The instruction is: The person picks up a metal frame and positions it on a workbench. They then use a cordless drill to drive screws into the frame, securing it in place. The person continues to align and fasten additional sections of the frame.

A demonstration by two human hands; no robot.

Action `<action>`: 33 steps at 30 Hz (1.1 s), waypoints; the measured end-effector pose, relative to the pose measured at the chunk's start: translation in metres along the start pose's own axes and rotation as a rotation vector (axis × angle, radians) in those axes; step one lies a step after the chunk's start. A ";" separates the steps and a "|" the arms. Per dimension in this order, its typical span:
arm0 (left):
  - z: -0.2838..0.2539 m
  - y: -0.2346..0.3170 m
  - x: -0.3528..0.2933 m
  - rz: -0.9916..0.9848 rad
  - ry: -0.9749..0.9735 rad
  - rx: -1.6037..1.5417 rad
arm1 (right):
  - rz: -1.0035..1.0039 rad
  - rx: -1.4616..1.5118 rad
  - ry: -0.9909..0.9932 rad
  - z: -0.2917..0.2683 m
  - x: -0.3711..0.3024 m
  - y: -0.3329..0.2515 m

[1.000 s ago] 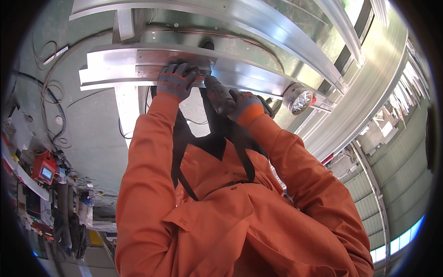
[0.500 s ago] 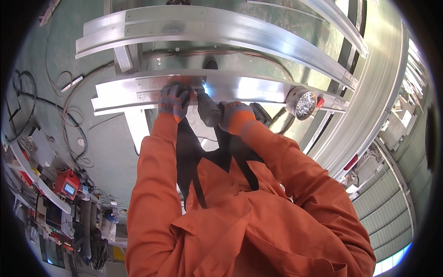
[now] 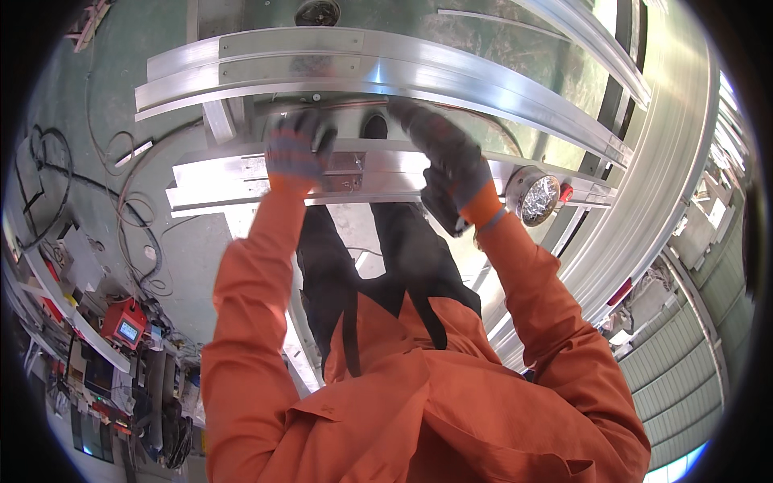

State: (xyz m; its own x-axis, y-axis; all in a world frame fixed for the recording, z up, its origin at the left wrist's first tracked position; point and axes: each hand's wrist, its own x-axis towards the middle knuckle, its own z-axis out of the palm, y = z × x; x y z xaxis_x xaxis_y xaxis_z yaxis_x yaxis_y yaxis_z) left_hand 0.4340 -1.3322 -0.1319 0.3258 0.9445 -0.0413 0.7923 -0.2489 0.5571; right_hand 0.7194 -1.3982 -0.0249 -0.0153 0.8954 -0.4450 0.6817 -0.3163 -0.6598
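In the head view, my right hand (image 3: 473, 175) is wrapped round the drill (image 3: 428, 134) over the near rail (image 3: 394, 167). My left hand (image 3: 294, 151), blurred, looks half-curled; I can't tell whether it holds anything.

A loose, reddish-orange jacket (image 3: 386, 419) with long, creased sleeves (image 3: 254, 282) covers the body, with a pointed flap (image 3: 310, 427) at near left that carries a small mark (image 3: 328, 410), and two narrow black straps (image 3: 351, 334) show against the orange farther off. The left hand (image 3: 296, 149) wears a grey glove, blurred, darker at the fingers and banded orange toward the wrist, and the right hand (image 3: 469, 179) a similar one with a bright orange cuff (image 3: 481, 203). Beyond lie dark trousers (image 3: 322, 249) and, at the far end, a rounded black shoe (image 3: 374, 125).
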 end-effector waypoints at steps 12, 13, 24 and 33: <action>0.018 -0.053 0.178 0.368 -0.205 0.357 | 0.493 1.062 -0.017 0.015 0.122 -0.023; 0.022 -0.059 0.177 0.379 -0.190 0.320 | 0.494 1.040 -0.028 0.015 0.126 -0.026; 0.022 -0.062 0.178 0.373 -0.170 0.189 | 0.451 0.599 -0.087 0.002 0.143 -0.025; 0.013 -0.056 0.182 0.288 -0.320 0.243 | 0.319 -0.424 -0.284 -0.028 0.180 -0.089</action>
State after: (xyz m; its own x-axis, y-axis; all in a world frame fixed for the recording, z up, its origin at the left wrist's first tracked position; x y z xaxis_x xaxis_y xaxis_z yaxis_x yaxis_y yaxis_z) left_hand 0.4554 -1.1488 -0.1812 0.6613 0.7261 -0.1883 0.7317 -0.5690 0.3753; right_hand 0.6766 -1.2004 -0.0293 0.0830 0.6396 -0.7642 0.9161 -0.3508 -0.1941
